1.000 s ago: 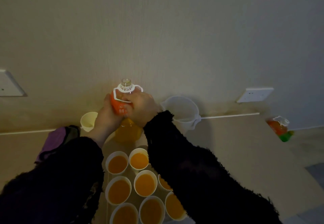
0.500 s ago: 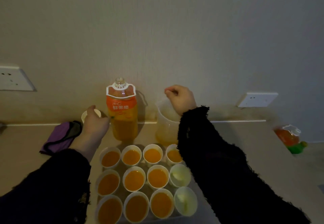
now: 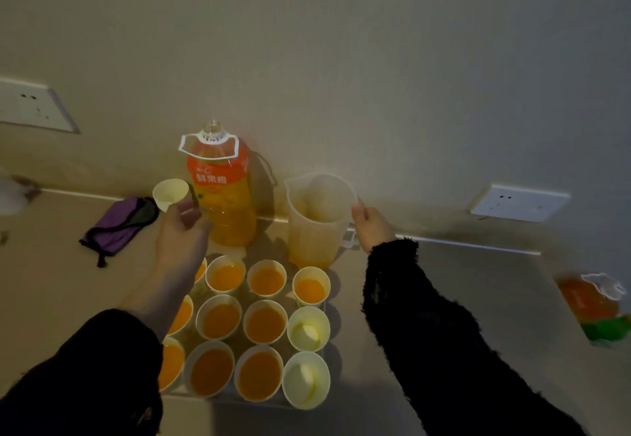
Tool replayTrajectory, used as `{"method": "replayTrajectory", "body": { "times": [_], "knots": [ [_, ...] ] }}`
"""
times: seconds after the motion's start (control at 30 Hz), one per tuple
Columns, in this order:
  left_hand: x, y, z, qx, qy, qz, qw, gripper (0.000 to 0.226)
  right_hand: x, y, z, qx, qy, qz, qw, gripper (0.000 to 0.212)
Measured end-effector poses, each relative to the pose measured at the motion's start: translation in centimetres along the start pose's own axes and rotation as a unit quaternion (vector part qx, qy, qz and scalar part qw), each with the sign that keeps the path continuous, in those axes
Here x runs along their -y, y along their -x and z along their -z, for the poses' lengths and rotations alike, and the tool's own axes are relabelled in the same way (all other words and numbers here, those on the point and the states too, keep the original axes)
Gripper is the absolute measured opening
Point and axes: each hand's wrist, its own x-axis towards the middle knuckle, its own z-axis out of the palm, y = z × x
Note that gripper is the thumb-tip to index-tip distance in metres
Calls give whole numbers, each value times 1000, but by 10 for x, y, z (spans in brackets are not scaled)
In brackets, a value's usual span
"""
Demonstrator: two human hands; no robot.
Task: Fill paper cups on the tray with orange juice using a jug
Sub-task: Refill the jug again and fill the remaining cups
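Note:
Several paper cups stand on a clear tray [image 3: 223,399] near the counter's front. Most hold orange juice [image 3: 220,319]; two in the right column, an empty cup [image 3: 307,333] and another empty cup [image 3: 305,379], hold none. Behind the tray stands an uncapped orange juice bottle [image 3: 222,196], upright. To its right is a translucent jug [image 3: 314,223] with only a little juice at the bottom. My right hand [image 3: 372,227] grips the jug's handle on its right side. My left hand [image 3: 184,234] hovers just left of the bottle, fingers relaxed, holding nothing.
A spare paper cup [image 3: 170,193] stands left of the bottle against the wall. A purple pouch [image 3: 119,223] lies further left. A second juice bottle [image 3: 594,305] lies at the far right. Wall sockets [image 3: 515,201] sit above the counter.
Both hands held the bottle a second ago and have let it go. It now stands upright. My right hand moved to the jug's rim, then down to its handle.

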Motion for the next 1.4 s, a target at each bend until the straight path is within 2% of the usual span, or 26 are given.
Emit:
{"method": "replayTrajectory", "body": {
  "times": [0.07,0.17,0.3,0.4,0.5,0.6,0.87,1.1,1.23,1.4],
  "knots": [
    [-3,7,2,22,12,9,1000,41,1,-3,-4,29,-20,22,999,54],
    [-3,13,12,72,1,27,997,29,2,-10,-10,30,-58,29,997,52],
    [-2,25,25,109,-4,63,992,45,-7,-21,-18,42,-102,-19,994,45],
    [2,29,28,102,-5,79,992,37,-5,-25,-19,17,-143,-43,989,41],
    [8,29,34,92,-7,86,992,21,1,-34,-20,-3,-130,-36,991,64],
    [13,30,42,90,-16,82,992,22,0,-45,-18,-16,-68,-26,997,77],
    [15,22,55,126,-1,62,990,23,36,-17,28,-113,-104,12,988,48],
    [22,-2,68,196,23,67,978,24,53,25,65,-204,-125,27,971,42],
    [21,-19,69,248,33,77,965,31,58,50,74,-218,-114,9,969,63],
    [14,-25,63,295,41,74,952,23,46,78,68,-234,-142,-28,961,42]
  ]
}}
